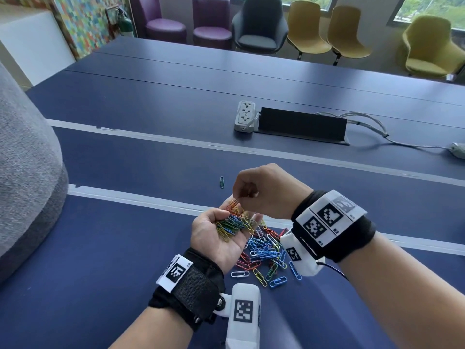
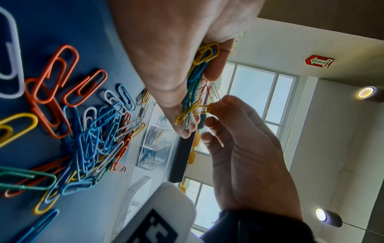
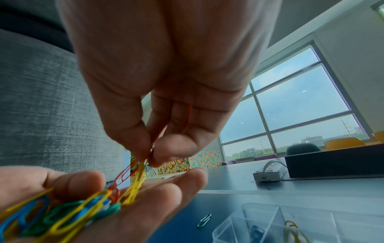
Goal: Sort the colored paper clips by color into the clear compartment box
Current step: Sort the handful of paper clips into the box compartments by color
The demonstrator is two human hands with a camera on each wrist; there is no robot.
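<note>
Nearest the person: the left hand (image 1: 221,233) lies palm up, fingers relaxed, cradling a mixed handful of paper clips (image 1: 232,224) in yellow, blue, green and orange. The right hand (image 1: 261,190) hangs just above it, thumb and forefinger pinching a few orange and yellow clips (image 3: 133,179) that are lifted partly out of the handful, lower ends touching it.

Under both hands, a loose pile of clips (image 1: 264,250) is spread on the blue counter (image 1: 125,248). One green clip (image 1: 222,182) lies apart, farther out.

The clear box (image 3: 276,225) shows only in the wrist views, to the right of the pile; some compartments already hold clips, blue and yellow among them.

Beyond: a power strip (image 1: 245,115) and a black cable hatch (image 1: 302,124).

Risk, judged: the pinch holds two colours, so a single drop would mix a compartment. Clips hook together; a lift may drag neighbours off the flat palm onto the counter.
</note>
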